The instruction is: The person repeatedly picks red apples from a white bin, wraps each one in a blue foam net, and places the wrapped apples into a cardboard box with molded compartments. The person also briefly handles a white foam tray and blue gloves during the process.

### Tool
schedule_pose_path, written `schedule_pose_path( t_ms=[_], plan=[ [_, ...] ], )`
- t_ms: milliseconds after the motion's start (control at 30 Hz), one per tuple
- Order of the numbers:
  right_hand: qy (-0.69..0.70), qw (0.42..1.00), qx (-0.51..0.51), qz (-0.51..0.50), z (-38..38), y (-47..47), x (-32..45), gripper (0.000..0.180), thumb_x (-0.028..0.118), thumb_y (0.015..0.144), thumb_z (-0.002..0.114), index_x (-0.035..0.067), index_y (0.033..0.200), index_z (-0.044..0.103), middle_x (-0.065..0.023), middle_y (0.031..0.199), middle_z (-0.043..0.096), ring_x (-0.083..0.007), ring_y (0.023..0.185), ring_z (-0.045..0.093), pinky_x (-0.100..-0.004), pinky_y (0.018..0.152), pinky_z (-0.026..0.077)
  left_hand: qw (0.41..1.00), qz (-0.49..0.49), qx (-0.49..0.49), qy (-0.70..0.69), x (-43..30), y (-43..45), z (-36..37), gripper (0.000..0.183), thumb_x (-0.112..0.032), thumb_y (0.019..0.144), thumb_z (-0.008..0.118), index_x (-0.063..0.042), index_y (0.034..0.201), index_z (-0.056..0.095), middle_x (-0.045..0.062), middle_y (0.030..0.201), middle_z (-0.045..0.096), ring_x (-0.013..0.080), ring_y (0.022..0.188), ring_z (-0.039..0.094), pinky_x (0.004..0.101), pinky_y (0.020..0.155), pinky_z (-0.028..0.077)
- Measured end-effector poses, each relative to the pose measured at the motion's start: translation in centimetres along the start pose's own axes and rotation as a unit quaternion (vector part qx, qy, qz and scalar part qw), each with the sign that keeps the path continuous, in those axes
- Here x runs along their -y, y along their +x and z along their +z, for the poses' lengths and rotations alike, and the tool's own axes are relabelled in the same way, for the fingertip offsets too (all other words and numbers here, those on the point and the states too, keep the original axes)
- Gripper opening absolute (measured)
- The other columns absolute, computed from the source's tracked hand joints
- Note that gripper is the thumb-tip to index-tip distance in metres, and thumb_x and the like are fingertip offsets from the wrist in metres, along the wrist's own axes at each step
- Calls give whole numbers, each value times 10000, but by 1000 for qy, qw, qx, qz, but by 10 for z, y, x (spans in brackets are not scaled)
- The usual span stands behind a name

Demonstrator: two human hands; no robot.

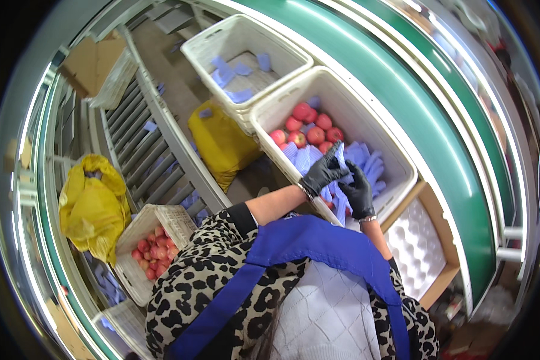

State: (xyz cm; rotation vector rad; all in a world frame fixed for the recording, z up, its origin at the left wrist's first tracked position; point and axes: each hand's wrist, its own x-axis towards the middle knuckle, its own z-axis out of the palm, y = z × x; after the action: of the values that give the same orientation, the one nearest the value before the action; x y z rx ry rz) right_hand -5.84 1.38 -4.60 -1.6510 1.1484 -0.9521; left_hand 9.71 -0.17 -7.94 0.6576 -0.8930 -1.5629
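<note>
Both of my hands wear black gloves and work over a white plastic crate [261,117] that holds red apples [316,135] and crumpled blue ribbed wrapping sheets [362,155]. My left hand [321,174] and my right hand [359,191] meet at a narrow blue sheet [340,156]. It stands up between their fingertips, and both hands appear to pinch it. The apples are heaped at the crate's far left part, beyond my left hand. More sheets lie under and beside my hands, partly covering a few apples near the crate's close side.
Another white crate [247,81] with loose blue pieces adjoins mine. A green conveyor belt [432,117] runs along the right. Near my right forearm sits a cardboard box [436,274] with a dimpled liner. To the left are yellow bags [220,139], a roller conveyor [148,144] and an apple crate [132,274].
</note>
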Motion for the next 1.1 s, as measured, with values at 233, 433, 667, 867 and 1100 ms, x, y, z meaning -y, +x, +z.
schedule_pose_path(
  t_ms=[233,433,667,867,1100],
  plan=[
    [-5,996,63,-62,75,39,49,452,-37,804,658,-25,1239,538,-114,1113,631,-180,974,608,-308,826,506,982,82,-29,169,-62,-39,-59,688,-174,777,767,-15,1360,438,79,1306,540,158,1135,529,325,1007,414],
    [-89,968,224,-73,191,85,87,505,-11,758,693,-9,1240,542,-114,1095,623,-192,978,601,-299,841,479,930,108,-186,297,-114,-84,-165,664,-342,733,785,-52,1272,527,118,1225,577,214,1156,540,351,993,418],
    [85,917,382,76,350,101,59,432,-44,833,599,4,1256,524,-51,1049,590,-123,912,563,-273,813,481,895,77,-412,154,-117,-159,-282,580,-231,806,741,-37,1304,516,110,1309,552,176,1203,513,323,993,419],
    [-105,901,416,-56,415,129,66,370,2,807,636,6,1170,563,-89,959,577,-163,846,569,-287,776,480,880,103,-461,36,-104,-180,-327,605,-161,815,735,-54,1354,482,89,1317,556,163,1187,518,306,995,407],
    [-75,893,428,120,424,148,41,311,-65,810,570,3,1112,603,-23,930,614,-112,822,570,-266,742,479,908,82,-408,37,-104,-176,-337,653,-31,817,702,-44,1399,408,74,1268,541,150,1137,525,303,962,439]
  ],
)
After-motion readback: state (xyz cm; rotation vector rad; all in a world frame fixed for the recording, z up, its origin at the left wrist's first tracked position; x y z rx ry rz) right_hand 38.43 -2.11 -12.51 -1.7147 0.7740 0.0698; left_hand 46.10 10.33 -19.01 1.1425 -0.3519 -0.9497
